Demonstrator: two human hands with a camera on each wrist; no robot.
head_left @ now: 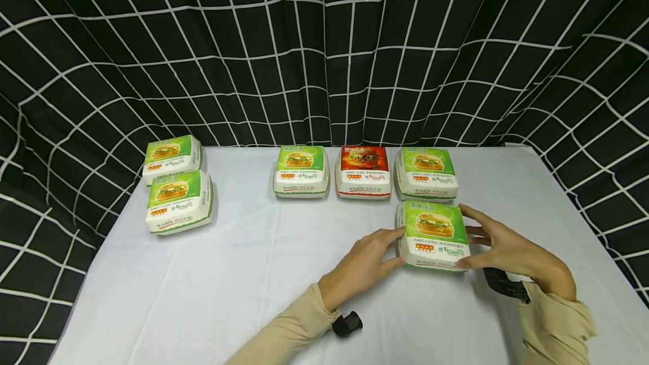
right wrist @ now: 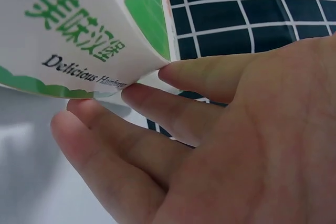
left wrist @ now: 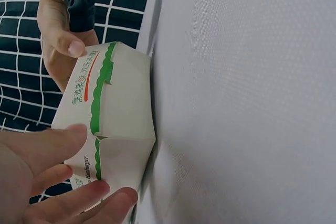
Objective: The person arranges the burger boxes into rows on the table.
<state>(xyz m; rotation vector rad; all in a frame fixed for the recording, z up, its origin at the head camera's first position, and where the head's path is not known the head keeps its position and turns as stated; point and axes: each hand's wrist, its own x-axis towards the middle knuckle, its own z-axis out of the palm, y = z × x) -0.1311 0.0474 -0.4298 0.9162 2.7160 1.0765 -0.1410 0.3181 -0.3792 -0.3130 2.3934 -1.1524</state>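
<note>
A green-and-white burger box (head_left: 435, 232) sits on the white table at the right, its lid printed with a burger. My left hand (head_left: 362, 261) touches its left side, thumb near the front corner; the left wrist view shows these fingers (left wrist: 79, 200) spread along the cardboard. My right hand (head_left: 507, 246) holds the right side, the thumb at the near corner and a finger at the far one. In the right wrist view its fingers (right wrist: 178, 111) meet the box's edge. Right behind stands another green burger box (head_left: 426, 176).
Along the back edge, a red burger box (head_left: 363, 172) stands beside a green one (head_left: 301, 172). Two more green boxes, one at the back (head_left: 172, 156) and one in front (head_left: 178, 203), are at the far left. A black grid-patterned curtain (head_left: 324, 49) rises behind the table (head_left: 228, 286).
</note>
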